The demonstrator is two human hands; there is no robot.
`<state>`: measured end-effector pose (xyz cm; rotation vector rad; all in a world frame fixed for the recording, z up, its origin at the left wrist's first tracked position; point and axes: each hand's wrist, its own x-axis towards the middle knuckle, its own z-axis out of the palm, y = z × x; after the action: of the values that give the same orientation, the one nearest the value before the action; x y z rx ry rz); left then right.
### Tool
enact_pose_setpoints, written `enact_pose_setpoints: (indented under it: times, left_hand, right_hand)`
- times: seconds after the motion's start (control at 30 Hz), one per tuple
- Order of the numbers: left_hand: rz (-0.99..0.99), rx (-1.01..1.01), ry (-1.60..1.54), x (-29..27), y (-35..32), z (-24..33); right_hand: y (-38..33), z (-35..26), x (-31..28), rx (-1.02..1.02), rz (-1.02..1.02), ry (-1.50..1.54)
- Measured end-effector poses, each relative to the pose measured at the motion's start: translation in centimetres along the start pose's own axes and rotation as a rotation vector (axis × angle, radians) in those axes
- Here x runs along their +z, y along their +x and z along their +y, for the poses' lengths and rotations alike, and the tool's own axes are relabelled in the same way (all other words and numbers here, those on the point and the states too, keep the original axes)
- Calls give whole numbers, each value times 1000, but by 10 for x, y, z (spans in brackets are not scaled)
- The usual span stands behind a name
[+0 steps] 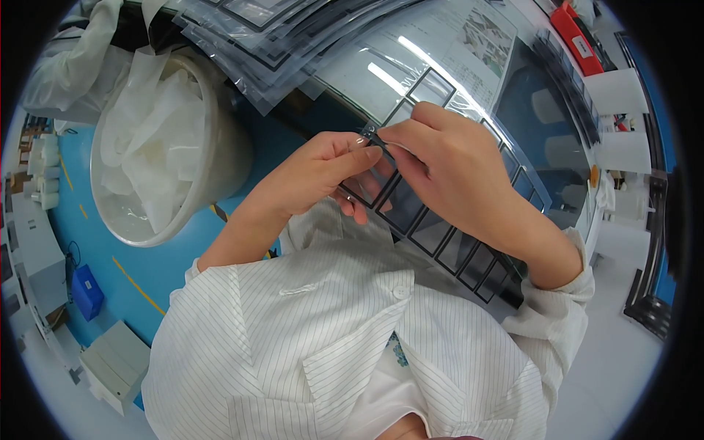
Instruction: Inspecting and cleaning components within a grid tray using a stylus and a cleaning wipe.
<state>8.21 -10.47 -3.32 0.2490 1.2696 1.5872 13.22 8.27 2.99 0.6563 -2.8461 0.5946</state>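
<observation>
A sheet of black frames (438,254) is pinched at its left edge by the fingers of the left hand (326,165) and right hand (458,154), beside the desk (359,88). Whether any layer has been parted is hidden; similar sheets (257,44) are stacked, apparently unworked. Leftward, open room above the floor (139,257) is bounded by 1 bin (227,143).
</observation>
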Motion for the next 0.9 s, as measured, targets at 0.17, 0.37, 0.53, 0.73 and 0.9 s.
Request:
enact_pose_setpoints:
  times: [0.17, 0.37, 0.53, 0.73, 0.9]
  left_hand:
    - [26, -7, 5, 0, -1, 0]
    - [25, 4, 10, 2, -1, 3]
    - [12, 10, 25, 0, 0, 3]
    - [5, 24, 56, 1, 0, 3]
    - [14, 31, 68, 0, 2, 2]
  right_hand:
    - [11, 2, -2, 16, -89, -19]
    - [18, 4, -1, -3, -145, -20]
    - [12, 5, -7, 60, -149, 76]
    - [-9, 0, -19, 142, -195, 55]
    - [-30, -2, -29, 184, -173, 73]
